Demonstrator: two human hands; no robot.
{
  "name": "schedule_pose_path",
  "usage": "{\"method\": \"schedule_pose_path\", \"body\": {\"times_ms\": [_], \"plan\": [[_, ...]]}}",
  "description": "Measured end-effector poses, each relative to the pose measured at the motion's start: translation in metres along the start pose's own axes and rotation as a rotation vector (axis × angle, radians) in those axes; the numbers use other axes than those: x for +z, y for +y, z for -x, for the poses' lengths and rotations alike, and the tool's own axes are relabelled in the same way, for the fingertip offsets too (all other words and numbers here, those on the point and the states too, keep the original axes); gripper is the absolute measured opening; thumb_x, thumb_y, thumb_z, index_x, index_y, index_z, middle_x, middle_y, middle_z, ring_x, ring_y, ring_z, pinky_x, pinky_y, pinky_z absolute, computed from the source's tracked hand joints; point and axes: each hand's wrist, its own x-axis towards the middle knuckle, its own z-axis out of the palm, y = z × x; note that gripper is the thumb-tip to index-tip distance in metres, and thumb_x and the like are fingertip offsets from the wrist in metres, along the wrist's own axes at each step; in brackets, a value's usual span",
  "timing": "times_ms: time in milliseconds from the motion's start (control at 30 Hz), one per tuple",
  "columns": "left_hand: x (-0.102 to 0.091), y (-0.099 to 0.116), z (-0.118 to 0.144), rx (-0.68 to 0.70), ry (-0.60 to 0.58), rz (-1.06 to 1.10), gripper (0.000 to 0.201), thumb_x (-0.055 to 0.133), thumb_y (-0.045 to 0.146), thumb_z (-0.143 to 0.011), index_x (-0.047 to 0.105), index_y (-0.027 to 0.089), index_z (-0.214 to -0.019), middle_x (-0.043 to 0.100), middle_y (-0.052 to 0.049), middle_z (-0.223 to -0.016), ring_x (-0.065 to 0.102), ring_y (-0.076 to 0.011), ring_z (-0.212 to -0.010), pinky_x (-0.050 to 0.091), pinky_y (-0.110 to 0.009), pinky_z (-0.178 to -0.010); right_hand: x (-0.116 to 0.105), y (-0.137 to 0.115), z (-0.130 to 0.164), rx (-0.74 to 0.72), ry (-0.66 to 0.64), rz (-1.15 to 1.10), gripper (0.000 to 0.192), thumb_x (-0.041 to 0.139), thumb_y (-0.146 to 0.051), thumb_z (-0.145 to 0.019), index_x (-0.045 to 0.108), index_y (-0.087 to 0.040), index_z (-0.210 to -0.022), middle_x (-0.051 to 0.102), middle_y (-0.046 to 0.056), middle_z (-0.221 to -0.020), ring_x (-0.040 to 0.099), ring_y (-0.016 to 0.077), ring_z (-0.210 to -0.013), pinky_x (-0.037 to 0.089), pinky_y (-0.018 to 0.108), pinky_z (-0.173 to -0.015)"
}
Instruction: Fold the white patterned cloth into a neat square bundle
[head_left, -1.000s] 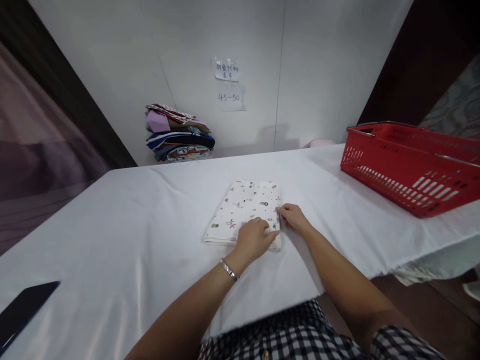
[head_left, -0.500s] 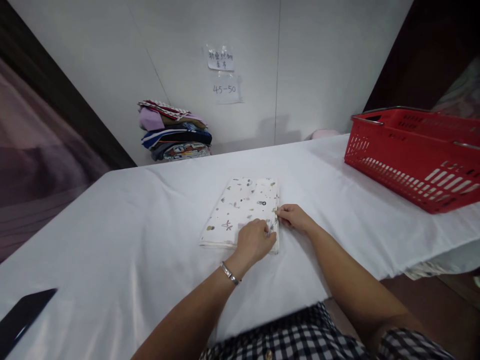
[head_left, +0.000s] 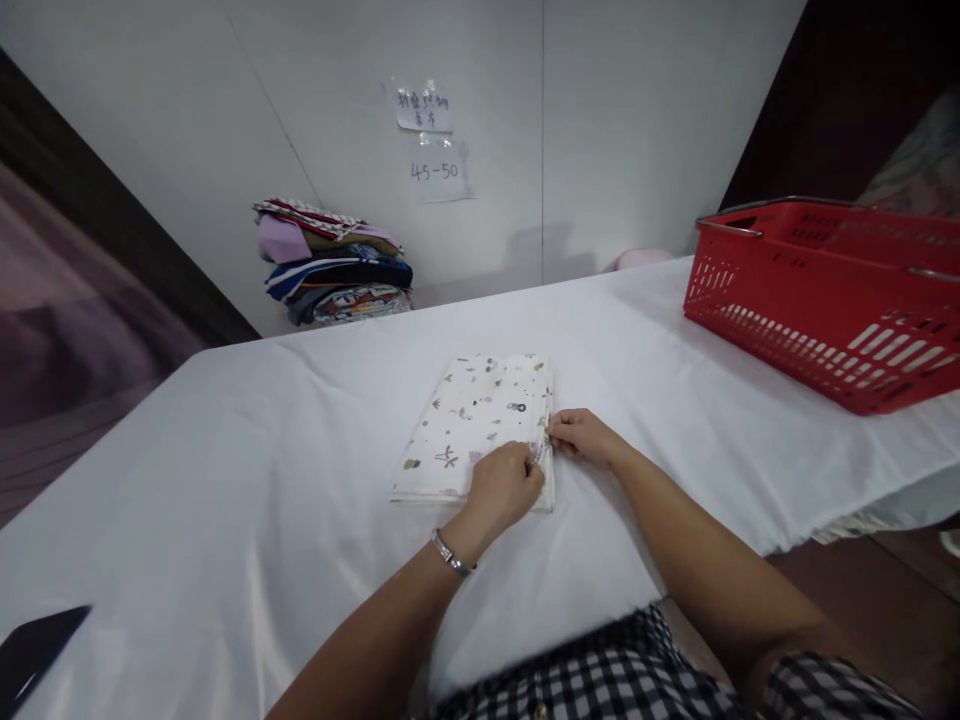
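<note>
A folded cloth (head_left: 480, 420), white with small printed figures, lies flat near the middle of a table (head_left: 225, 480) covered in white fabric. The left hand (head_left: 501, 487) rests curled on the cloth's near right corner, fingers closed on its edge, as if to pin the layers in place. The right hand (head_left: 581, 437) sits just beside it at the cloth's right edge, thumb and fingertips pinched on that edge, apparently lining it up. A red basket (head_left: 817, 300) stands on the table, well apart to the right. A stack of folded clothes (head_left: 334, 262) sits against the far wall.
</note>
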Motion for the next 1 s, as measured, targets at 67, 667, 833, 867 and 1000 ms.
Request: {"method": "schedule_pose_path", "body": {"times_ms": [67, 667, 833, 867, 1000], "plan": [[-0.002, 0.001, 0.002, 0.030, -0.002, 0.014, 0.014, 0.043, 0.021, -0.079, 0.054, 0.019, -0.071, 0.059, -0.001, -0.073, 0.053, -0.0142, -0.066, 0.030, -0.026, -0.056, 0.000, 0.001, -0.001, 0.004, -0.002, -0.013, 0.012, 0.060, -0.025, -0.065, 0.055, -0.017, -0.058, 0.053, -0.004, -0.048, 0.039, 0.0055, -0.036, 0.025, 0.020, -0.037], [0.001, 0.004, 0.007, 0.069, 0.007, 0.078, 0.018, 0.048, 0.035, -0.081, 0.049, 0.019, -0.072, 0.057, 0.000, -0.072, 0.051, -0.0144, -0.066, 0.031, -0.027, -0.056, -0.003, -0.004, 0.004, 0.060, -0.101, 0.035, 0.031, 0.061, -0.043, -0.072, 0.053, -0.017, -0.058, 0.051, -0.004, -0.047, 0.038, 0.0042, -0.034, 0.021, 0.020, -0.034], [0.004, 0.008, 0.010, 0.067, 0.001, 0.013, 0.027, 0.057, 0.045, -0.076, 0.048, 0.020, -0.076, 0.057, -0.001, -0.076, 0.053, -0.0172, -0.072, 0.033, -0.028, -0.058, 0.004, -0.006, 0.005, 0.061, -0.055, 0.057, 0.038, 0.062, -0.048, -0.071, 0.047, -0.018, -0.052, 0.040, -0.007, -0.035, 0.032, 0.0045, -0.030, 0.017, 0.020, -0.033], [0.004, 0.009, 0.010, 0.069, 0.001, -0.002, 0.026, 0.057, 0.044, -0.076, 0.048, 0.019, -0.077, 0.057, -0.001, -0.078, 0.053, -0.0176, -0.073, 0.033, -0.029, -0.059, 0.005, -0.005, 0.005, 0.055, -0.036, 0.062, 0.038, 0.062, -0.046, -0.070, 0.046, -0.018, -0.051, 0.039, -0.007, -0.034, 0.031, 0.0046, -0.030, 0.017, 0.021, -0.033], [0.006, 0.009, 0.012, 0.101, 0.009, -0.026, 0.023, 0.057, 0.041, -0.077, 0.048, 0.019, -0.080, 0.057, -0.002, -0.082, 0.053, -0.0191, -0.077, 0.036, -0.030, -0.063, 0.010, -0.004, 0.004, 0.014, 0.032, 0.041, 0.030, 0.063, -0.036, -0.068, 0.046, -0.018, -0.051, 0.042, -0.007, -0.035, 0.032, 0.0049, -0.031, 0.018, 0.020, -0.034]]}}
